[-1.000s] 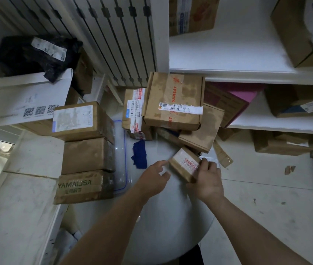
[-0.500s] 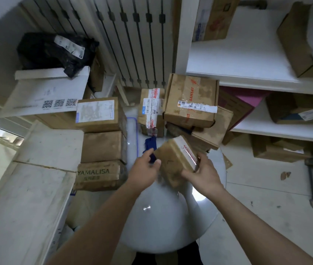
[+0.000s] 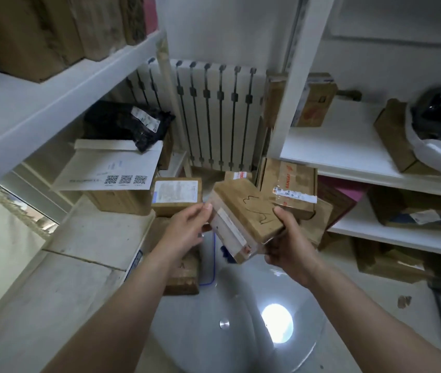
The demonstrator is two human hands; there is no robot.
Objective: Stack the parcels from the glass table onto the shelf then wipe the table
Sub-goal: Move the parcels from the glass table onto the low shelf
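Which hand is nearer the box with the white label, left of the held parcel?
Left. The left hand sits just below the labelled box; the right hand is across the held parcel, farther away.

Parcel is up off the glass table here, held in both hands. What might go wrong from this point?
The small brown cardboard parcel is tilted, held only at its ends by the left hand and right hand; that grip might slip above the round glass table. The leaning taped cardboard box right behind could get knocked.
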